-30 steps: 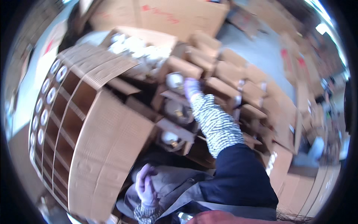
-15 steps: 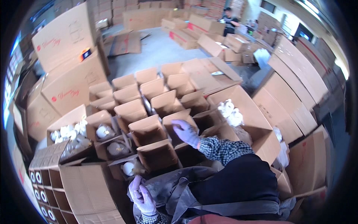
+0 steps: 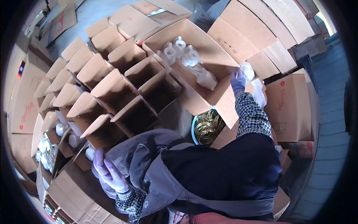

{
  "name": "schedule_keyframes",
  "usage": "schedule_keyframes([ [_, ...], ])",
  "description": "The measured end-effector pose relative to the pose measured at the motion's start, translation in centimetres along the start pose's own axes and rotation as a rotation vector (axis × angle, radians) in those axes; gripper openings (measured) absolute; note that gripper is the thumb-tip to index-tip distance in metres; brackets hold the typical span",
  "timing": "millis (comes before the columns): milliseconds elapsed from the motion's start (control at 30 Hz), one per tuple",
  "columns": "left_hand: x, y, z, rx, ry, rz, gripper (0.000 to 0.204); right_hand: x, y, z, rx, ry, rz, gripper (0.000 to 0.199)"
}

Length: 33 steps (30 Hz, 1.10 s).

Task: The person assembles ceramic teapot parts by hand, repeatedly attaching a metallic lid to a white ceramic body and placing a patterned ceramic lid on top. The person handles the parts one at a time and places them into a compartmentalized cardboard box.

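My right hand (image 3: 239,81), in a pale lilac glove, reaches to the far right corner of an open carton (image 3: 209,36). Its fingers are stretched out by the carton's edge, close to a bundle of white wrapping (image 3: 247,70). Whether they touch it I cannot tell. Inside that carton lie several white bottle-necked pieces (image 3: 190,56) in clear plastic. My left hand (image 3: 111,172), gloved alike, hovers near my lap with its fingers apart and nothing in them. A round white piece (image 3: 90,153) in a small box is nearest to it.
Rows of small open boxes (image 3: 115,89) fill the left and middle. A blue-rimmed tub (image 3: 193,130) of gold rings (image 3: 209,127) stands between my knees and the carton. More wrapped white pieces (image 3: 46,155) sit at the far left; printed cartons (image 3: 289,106) stand at right.
The view has swung right and down. My right arm has moved from above the small boxes to the big carton's right corner. The tub of gold rings has come into view.
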<state>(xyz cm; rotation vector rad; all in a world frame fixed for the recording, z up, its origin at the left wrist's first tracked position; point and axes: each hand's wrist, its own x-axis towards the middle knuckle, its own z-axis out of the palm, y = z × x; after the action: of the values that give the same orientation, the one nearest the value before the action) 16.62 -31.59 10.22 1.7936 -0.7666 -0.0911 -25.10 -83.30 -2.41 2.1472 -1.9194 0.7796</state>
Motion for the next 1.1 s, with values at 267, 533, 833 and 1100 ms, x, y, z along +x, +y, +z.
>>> schedule_keyframes([
  [267,4.9,0.7,2.9,0.285,-0.137,0.036,0.036,1.4,-4.6,11.5,-0.515,-1.067,-0.059,0.041],
  [533,2.6,-3.4,-5.6,0.794,0.038,-0.156,0.034,2.4,-5.5,24.4,-0.785,-1.422,-0.289,0.043],
  [833,-7.9,-0.7,-26.7,1.225,0.023,-0.566,0.034,2.9,-5.1,30.8,-0.884,-1.477,-0.479,0.041],
  [1100,-12.9,1.6,-31.1,1.152,0.110,-0.667,0.035,4.3,-5.9,31.0,-0.873,-1.488,-0.548,0.040],
])
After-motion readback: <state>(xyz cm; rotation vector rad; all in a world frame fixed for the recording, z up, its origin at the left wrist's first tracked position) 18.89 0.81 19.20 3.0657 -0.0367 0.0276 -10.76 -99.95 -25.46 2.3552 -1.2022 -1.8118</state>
